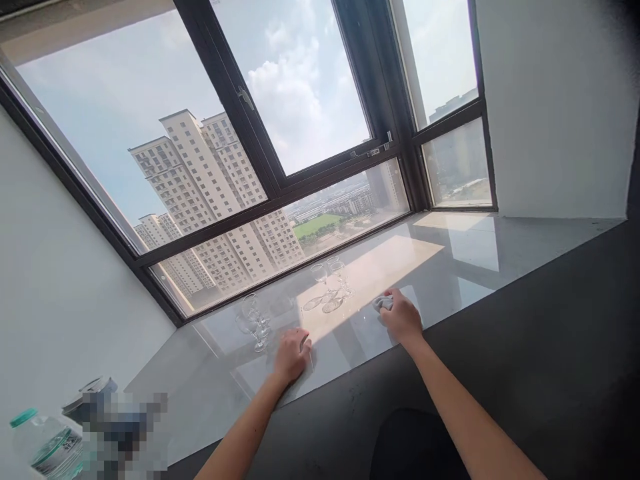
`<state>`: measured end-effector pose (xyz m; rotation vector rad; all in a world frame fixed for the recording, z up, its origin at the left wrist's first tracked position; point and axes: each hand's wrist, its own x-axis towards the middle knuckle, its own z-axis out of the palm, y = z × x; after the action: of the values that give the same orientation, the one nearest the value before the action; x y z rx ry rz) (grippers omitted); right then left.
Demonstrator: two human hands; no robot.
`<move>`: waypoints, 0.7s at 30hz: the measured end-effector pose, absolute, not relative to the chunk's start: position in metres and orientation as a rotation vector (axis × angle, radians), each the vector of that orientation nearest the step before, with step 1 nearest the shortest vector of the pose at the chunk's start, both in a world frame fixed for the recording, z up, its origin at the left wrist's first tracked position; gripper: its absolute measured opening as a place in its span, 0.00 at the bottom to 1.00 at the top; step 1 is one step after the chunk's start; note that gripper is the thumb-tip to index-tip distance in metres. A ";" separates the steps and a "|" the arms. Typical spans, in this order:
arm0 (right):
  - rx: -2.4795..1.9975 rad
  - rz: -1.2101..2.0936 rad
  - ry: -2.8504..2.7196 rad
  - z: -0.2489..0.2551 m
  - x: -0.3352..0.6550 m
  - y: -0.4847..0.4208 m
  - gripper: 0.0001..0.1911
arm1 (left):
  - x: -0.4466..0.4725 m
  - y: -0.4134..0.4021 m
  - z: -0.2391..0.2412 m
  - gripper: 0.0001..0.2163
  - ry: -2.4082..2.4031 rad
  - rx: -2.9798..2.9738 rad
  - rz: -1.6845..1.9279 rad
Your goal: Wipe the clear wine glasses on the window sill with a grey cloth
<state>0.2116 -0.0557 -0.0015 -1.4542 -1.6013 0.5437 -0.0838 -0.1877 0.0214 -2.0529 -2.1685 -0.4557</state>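
My left hand (291, 353) rests on the glossy white window sill (450, 260) near its front edge, fingers curled; what is under them, if anything, I cannot make out. My right hand (401, 317) lies further right on the sill, closed on a small grey cloth (383, 303) that shows at its far side. Two clear wine glasses (254, 323) stand just left of and beyond my left hand. Another group of wine glasses (330, 283) stands between my hands, closer to the window.
A large dark-framed window (280, 187) runs along the back of the sill, with tower blocks outside. White walls close both ends. A water bottle (47, 443) and a round lidded container (90, 393) sit at the lower left. Dark floor lies below the sill.
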 end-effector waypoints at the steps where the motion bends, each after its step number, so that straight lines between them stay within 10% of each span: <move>1: -1.458 0.543 -1.588 -0.002 0.212 -0.055 0.16 | -0.064 -0.170 0.021 0.16 -2.134 -2.131 -0.462; 21: -1.468 0.538 -1.532 -0.003 0.211 -0.052 0.17 | 0.039 -0.047 0.025 0.24 -2.315 -2.093 -0.343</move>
<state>0.2113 -0.0516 -0.0033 -1.4680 -1.5322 0.5376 0.0389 -0.0465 0.0250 -2.0934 -2.3149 -0.3428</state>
